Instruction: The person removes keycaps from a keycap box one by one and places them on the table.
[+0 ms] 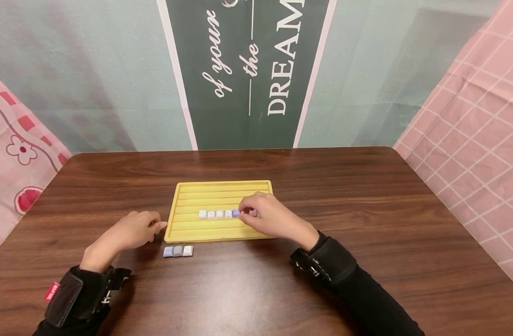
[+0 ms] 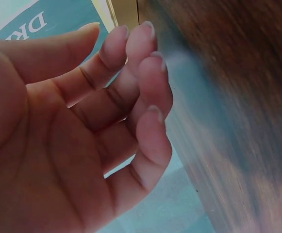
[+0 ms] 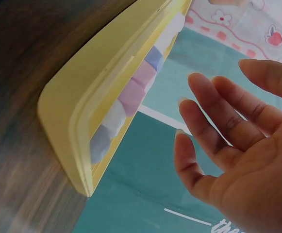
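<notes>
A row of small keycaps [image 1: 211, 215] lies along a groove of the yellow tray [image 1: 185, 200]. White ones stand at the left of the row, then a violet keycap [image 1: 235, 213]. My right hand [image 1: 273, 217] is over the right part of the row, thumb and fingertips close by the violet keycap and hiding some others. In the right wrist view, pink keycaps [image 3: 132, 97], a white one and a grey keycap [image 3: 100, 145] show past the fingers, which are loosely bent with nothing between them. My left hand [image 1: 135, 231] hangs loosely curled and holds nothing, fingertips near the tray's left edge.
Three more keycaps [image 1: 178, 251], blue, grey and white, sit side by side on the brown wooden table [image 1: 223, 289], in front of the tray's near left corner. A cloth with printed lettering [image 1: 248, 74] hangs behind the table, with pink patterned cloths at both sides.
</notes>
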Action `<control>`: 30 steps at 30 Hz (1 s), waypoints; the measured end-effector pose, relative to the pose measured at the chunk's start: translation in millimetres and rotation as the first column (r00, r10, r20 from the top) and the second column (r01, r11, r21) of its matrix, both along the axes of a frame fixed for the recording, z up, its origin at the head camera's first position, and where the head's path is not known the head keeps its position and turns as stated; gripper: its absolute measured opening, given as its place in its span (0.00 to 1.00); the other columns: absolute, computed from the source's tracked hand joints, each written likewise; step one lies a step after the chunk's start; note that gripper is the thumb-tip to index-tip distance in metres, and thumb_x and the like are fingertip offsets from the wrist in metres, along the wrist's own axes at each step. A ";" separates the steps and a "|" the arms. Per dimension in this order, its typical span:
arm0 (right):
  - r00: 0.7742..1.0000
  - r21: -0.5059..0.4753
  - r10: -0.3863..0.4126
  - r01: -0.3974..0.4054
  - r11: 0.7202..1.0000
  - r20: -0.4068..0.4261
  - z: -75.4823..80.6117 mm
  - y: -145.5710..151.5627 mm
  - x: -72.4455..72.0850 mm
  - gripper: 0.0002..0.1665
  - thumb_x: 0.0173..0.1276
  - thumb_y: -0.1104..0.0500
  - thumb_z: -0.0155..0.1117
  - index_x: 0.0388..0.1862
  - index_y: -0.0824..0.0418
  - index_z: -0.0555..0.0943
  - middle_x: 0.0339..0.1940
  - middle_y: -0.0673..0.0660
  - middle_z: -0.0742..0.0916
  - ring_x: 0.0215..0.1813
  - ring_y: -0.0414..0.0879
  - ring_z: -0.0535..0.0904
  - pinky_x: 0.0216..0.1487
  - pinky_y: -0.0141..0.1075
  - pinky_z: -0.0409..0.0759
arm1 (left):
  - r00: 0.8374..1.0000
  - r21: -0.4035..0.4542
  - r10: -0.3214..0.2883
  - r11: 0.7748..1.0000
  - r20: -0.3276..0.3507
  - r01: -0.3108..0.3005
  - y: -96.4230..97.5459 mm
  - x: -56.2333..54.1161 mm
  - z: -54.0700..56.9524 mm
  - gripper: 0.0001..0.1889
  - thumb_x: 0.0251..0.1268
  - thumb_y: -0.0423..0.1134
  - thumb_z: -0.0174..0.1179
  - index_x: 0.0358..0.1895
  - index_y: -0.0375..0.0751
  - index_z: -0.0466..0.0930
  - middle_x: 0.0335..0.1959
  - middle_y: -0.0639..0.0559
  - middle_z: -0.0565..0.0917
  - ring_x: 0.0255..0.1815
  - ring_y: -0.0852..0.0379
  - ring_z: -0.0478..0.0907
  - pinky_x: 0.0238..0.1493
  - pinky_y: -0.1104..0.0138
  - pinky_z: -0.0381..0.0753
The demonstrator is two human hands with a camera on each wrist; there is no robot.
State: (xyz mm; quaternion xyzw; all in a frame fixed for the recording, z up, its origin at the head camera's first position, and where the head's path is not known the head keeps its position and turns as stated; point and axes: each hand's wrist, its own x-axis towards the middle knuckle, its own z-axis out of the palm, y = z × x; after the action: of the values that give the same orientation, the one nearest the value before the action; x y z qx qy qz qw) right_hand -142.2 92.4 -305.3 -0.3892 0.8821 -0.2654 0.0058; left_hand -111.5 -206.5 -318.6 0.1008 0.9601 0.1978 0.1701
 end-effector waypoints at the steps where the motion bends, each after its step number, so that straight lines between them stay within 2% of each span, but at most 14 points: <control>1: 1.000 0.000 0.004 -0.004 1.000 -0.008 -0.2 -1.6 -0.4 0.05 0.62 0.60 0.60 0.33 0.61 0.82 0.27 0.49 0.81 0.32 0.45 0.74 0.35 0.30 0.70 | 1.000 0.000 0.000 1.000 -0.003 0.000 -0.1 -0.2 0.2 0.13 0.69 0.40 0.48 0.25 0.39 0.69 0.19 0.52 0.72 0.20 0.57 0.66 0.22 0.65 0.62; 5: 1.000 0.025 0.010 -0.010 1.000 -0.029 -0.4 -9.3 -2.2 0.05 0.62 0.59 0.60 0.33 0.60 0.81 0.27 0.48 0.80 0.32 0.45 0.74 0.36 0.31 0.70 | 1.000 -0.003 0.002 1.000 -0.014 -0.002 -0.4 -0.8 0.6 0.13 0.69 0.40 0.48 0.26 0.39 0.69 0.19 0.52 0.72 0.20 0.57 0.66 0.22 0.65 0.62; 11: 0.999 0.094 0.001 0.004 0.996 -0.050 1.7 -21.7 -5.9 0.06 0.63 0.57 0.60 0.33 0.57 0.81 0.30 0.48 0.82 0.35 0.41 0.75 0.40 0.38 0.69 | 0.999 -0.004 0.008 1.000 -0.035 -0.008 -1.2 -0.2 0.9 0.12 0.69 0.40 0.48 0.27 0.39 0.70 0.18 0.52 0.71 0.19 0.57 0.64 0.22 0.65 0.61; 16: 1.000 0.135 0.005 -0.006 0.991 0.004 0.4 -30.8 -9.1 0.06 0.64 0.56 0.60 0.35 0.57 0.80 0.32 0.47 0.83 0.38 0.42 0.77 0.41 0.39 0.64 | 0.999 -0.009 0.016 1.000 -0.052 -0.016 -1.2 0.7 1.4 0.11 0.68 0.39 0.50 0.28 0.39 0.71 0.18 0.53 0.71 0.18 0.57 0.64 0.22 0.65 0.61; 23: 0.999 0.200 -0.003 -0.006 0.980 0.041 0.1 -42.3 -12.7 0.07 0.64 0.55 0.59 0.39 0.56 0.80 0.35 0.46 0.83 0.37 0.37 0.76 0.40 0.38 0.61 | 0.997 -0.023 0.013 1.000 -0.071 -0.014 -2.7 -0.5 1.5 0.10 0.68 0.39 0.50 0.31 0.37 0.73 0.18 0.53 0.70 0.19 0.57 0.64 0.22 0.65 0.62; 30: 0.996 0.246 -0.010 -0.011 0.969 0.085 -0.5 -50.4 -17.1 0.11 0.65 0.54 0.58 0.43 0.57 0.79 0.37 0.47 0.83 0.40 0.39 0.76 0.43 0.39 0.60 | 0.989 -0.019 -0.005 1.000 -0.150 0.003 1.1 0.7 1.9 0.07 0.66 0.37 0.52 0.35 0.36 0.76 0.18 0.53 0.69 0.19 0.58 0.64 0.23 0.65 0.62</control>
State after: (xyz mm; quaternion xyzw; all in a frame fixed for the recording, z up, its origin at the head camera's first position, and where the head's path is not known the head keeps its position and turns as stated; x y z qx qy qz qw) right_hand -159.3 42.0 -305.8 -0.3741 0.9070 -0.1702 0.0919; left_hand -110.9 -205.3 -316.7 0.1157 0.9717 0.1805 0.0986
